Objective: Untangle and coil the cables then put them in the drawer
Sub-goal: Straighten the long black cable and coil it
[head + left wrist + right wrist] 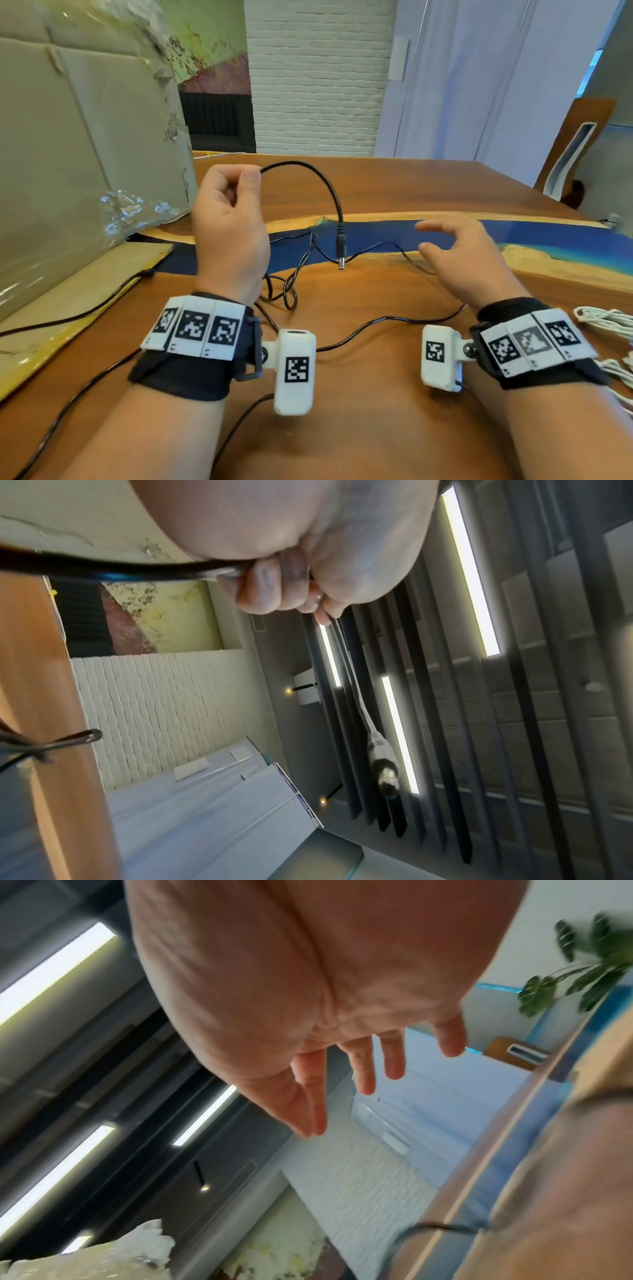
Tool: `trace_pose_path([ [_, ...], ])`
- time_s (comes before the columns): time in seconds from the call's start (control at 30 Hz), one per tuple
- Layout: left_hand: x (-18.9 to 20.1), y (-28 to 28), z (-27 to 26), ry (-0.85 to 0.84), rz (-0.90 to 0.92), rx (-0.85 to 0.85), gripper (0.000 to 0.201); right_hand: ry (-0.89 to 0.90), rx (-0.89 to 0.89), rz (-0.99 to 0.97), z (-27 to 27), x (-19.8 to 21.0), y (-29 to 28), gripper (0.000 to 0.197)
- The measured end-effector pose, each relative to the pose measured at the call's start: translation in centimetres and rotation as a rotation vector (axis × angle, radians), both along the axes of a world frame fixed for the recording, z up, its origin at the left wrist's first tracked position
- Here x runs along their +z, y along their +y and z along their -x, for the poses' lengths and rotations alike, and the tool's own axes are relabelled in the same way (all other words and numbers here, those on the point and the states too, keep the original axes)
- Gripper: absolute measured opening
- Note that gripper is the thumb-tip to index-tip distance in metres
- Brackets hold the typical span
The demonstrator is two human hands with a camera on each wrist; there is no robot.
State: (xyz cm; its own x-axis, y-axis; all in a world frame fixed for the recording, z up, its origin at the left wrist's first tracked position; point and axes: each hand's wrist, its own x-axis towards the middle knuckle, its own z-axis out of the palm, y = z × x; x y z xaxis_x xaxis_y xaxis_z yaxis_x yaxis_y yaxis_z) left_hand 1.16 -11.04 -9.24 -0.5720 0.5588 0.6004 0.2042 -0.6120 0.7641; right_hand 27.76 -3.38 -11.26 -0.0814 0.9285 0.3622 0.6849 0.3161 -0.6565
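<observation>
Head view: the black cable (318,181) is pinched near its end by the left hand (227,219) and lifted above the worktop (376,394), so that its barrel plug (340,248) hangs free; this appears intended to draw the end out of the knotted loops (286,287) lying just beside the left wrist. The right hand (466,260) is held with relaxed, spread fingers and nothing in it, above the thin run of cable, probably to steady or take it. White cables (606,320) lie at the right edge. No drawer is visible. Square coded markers are worn on the wristbands (193,327); no readable writing or brand is seen.
</observation>
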Motion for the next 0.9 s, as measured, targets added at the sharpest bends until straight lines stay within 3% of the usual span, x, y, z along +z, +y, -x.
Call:
trace_pose_path([
  [0.07, 0.3, -0.4, -0.6, -0.015, -0.041, -0.059, 0.016, 0.122, 0.17, -0.047, 1.5, 0.9, -1.5, 0.03],
  [0.13, 0.7, -0.8, -0.9, -0.057, -0.087, -0.103, 0.018, 0.272, 0.435, 0.04, 3.6, 1.6, -3.5, 0.034],
  [0.17, 0.9, -1.0, -0.9, -0.083, -0.105, -0.114, 0.018, 0.255, 0.548, 0.118, 4.6, 1.4, -4.3, 0.037],
  [0.3, 1.9, -1.7, 0.2, -0.132, -0.168, -0.119, 0.018, -0.25, 0.731, 0.425, 7.5, -0.7, -5.6, 0.049],
  [0.33, 2.1, -1.8, 0.6, -0.119, -0.176, -0.105, 0.018, -0.293, 0.749, 0.499, 7.7, -0.8, -5.9, 0.047],
  [0.4, 2.5, -2.2, 1.5, -0.046, -0.184, -0.037, 0.02, -0.284, 0.743, 0.579, 7.4, -0.6, -6.1, 0.043],
  [0.5, 2.7, -2.6, 3.6, 0.199, -0.127, 0.248, 0.028, -0.334, 0.652, 0.521, 6.3, -0.3, -5.2, 0.039],
  [0.57, 2.4, -2.5, 5.0, 0.248, -0.072, 0.376, 0.042, -0.307, 0.566, 0.533, 5.3, -0.1, -4.5, 0.039],
  [0.73, 1.7, -2.3, 6.2, 0.12, -0.072, 0.403, 0.05, -0.257, 0.451, 0.453, 5.2, 1.2, -4.0, 0.04],
  [0.9, 1.4, -2.1, 5.5, 0.16, -0.039, 0.373, 0.049, -0.116, 0.454, 0.494, 11.4, 2.9, -1.5, 0.061],
])
